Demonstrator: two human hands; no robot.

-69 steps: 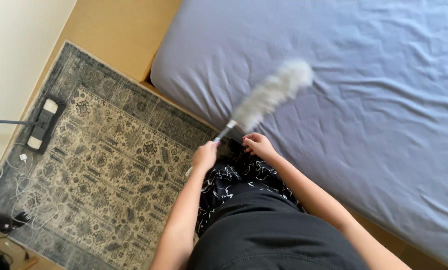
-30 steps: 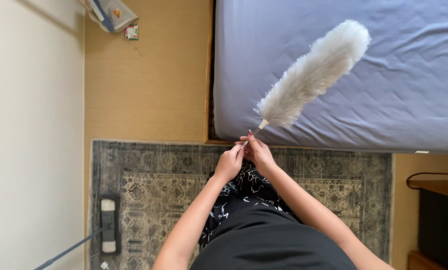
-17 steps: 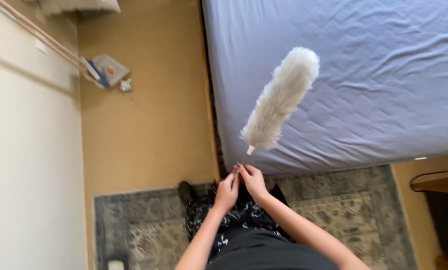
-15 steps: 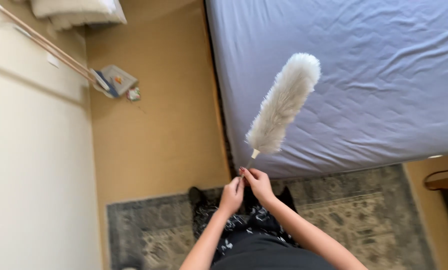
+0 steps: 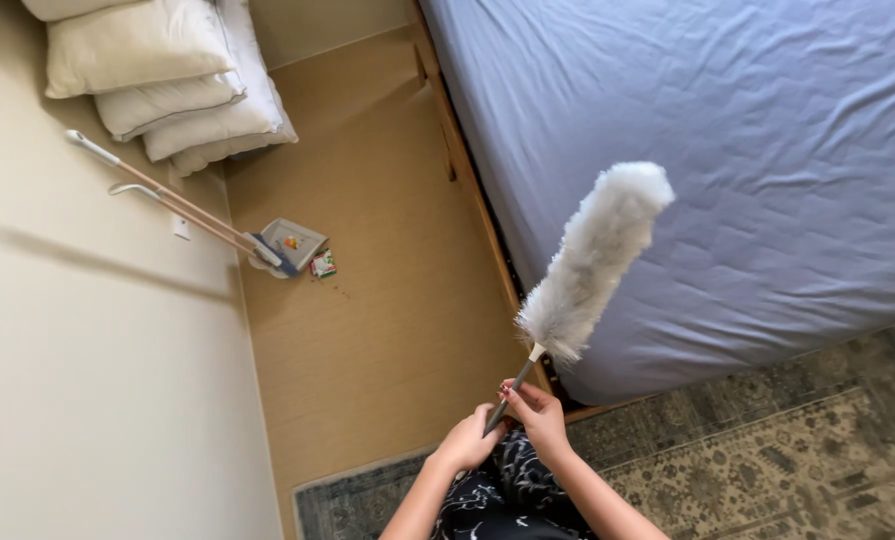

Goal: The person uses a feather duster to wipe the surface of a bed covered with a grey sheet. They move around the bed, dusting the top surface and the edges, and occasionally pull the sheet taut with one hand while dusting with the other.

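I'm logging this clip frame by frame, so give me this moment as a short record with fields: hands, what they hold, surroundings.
left hand: left hand grips the lower end of the thin grey handle
right hand: right hand closed around the same handle, higher up
held thing: fluffy white long-headed duster, tilted up over the bed edge
bed: blue-grey wrinkled sheet
floor: tan flooring, patterned grey rug
by the wall: stacked white pillows, long-handled dustpan beside small litter

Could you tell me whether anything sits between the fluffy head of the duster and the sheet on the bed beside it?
Nothing visible does. Both hands, left hand and right hand, hold the handle of the duster, and its white head is seen directly against the bare lavender sheet near the mattress edge.
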